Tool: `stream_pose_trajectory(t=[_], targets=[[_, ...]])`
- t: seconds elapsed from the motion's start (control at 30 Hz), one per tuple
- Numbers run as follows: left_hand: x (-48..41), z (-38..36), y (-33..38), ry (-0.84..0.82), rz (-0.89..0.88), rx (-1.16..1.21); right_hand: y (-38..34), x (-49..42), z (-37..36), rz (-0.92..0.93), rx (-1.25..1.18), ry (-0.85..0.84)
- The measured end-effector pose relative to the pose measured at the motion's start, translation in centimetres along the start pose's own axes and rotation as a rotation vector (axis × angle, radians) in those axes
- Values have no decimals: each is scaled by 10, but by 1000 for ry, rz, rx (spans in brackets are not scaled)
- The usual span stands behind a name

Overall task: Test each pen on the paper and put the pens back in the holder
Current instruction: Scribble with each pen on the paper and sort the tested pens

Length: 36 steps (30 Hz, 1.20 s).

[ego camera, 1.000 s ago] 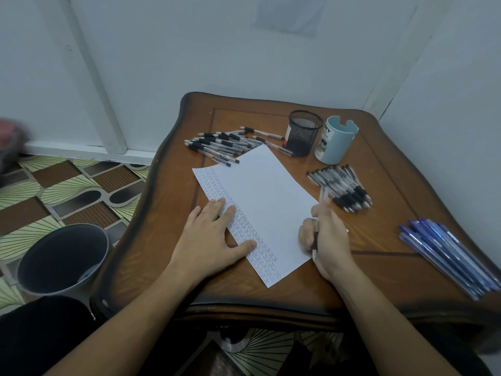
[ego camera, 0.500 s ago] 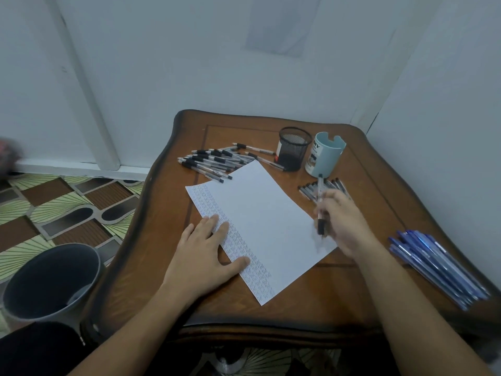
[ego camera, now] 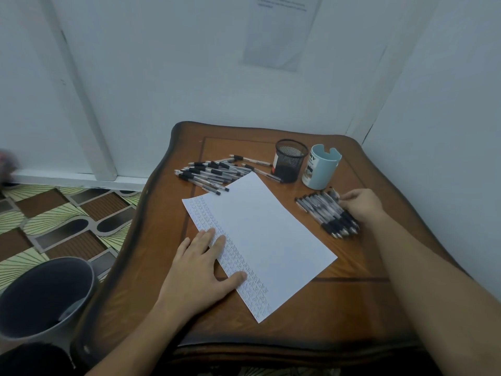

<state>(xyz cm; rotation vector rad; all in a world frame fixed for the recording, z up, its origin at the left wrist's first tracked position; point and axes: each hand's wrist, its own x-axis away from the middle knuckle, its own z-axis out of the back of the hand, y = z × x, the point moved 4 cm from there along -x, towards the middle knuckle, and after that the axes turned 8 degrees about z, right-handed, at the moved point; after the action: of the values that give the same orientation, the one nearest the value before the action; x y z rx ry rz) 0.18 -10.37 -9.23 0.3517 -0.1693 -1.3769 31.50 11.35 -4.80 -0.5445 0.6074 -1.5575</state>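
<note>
A white sheet of paper (ego camera: pixel 260 240) lies slanted on the wooden table (ego camera: pixel 339 308), with rows of small pen marks along its left edge. My left hand (ego camera: pixel 200 272) presses flat on that marked edge. My right hand (ego camera: pixel 362 206) lies at the right side of a pile of black-and-clear pens (ego camera: pixel 322 210), its fingertips pinching a pen at the pile's far end. A second heap of similar pens (ego camera: pixel 211 172) lies beyond the paper. A black mesh holder (ego camera: pixel 290 161) and a light blue holder (ego camera: pixel 321 166) stand at the back.
A dark grey bin (ego camera: pixel 43 294) stands on the patterned floor left of the table. White walls close in behind and to the right of the table. A sheet is stuck on the back wall.
My right hand left the paper's near edge, carried the pen up and to the right, and now lies at the right-hand pile. The left hand stayed on the paper.
</note>
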Motion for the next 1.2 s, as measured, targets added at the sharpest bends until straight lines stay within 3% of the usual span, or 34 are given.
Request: stream_pose_trajectory(t=[0.13, 0.27, 0.43, 0.57, 0.77, 0.93, 1.1, 1.2], targets=[[0, -1, 0, 8, -3, 15, -9, 3, 3, 17, 45, 52], [0, 1, 0, -4, -1, -1, -52, 14, -7, 256, 118, 158], [0, 0, 0, -10, -3, 6, -128, 37, -92, 488, -10, -197], [1, 1, -1, -20, -10, -1, -158, 44, -159, 478, -78, -346], [0, -2, -4, -18, -9, -1, -170, 39, -193, 406, 77, -189], [-1, -3, -6, -20, -13, -21, -161, 39, -166, 389, -200, -203], [-1, -4, -6, -26, -5, -19, -139, 45, -116, 44, -865, -125], [-1, -4, -5, -29, -4, -16, -126, 57, -94, -56, -1217, -118]])
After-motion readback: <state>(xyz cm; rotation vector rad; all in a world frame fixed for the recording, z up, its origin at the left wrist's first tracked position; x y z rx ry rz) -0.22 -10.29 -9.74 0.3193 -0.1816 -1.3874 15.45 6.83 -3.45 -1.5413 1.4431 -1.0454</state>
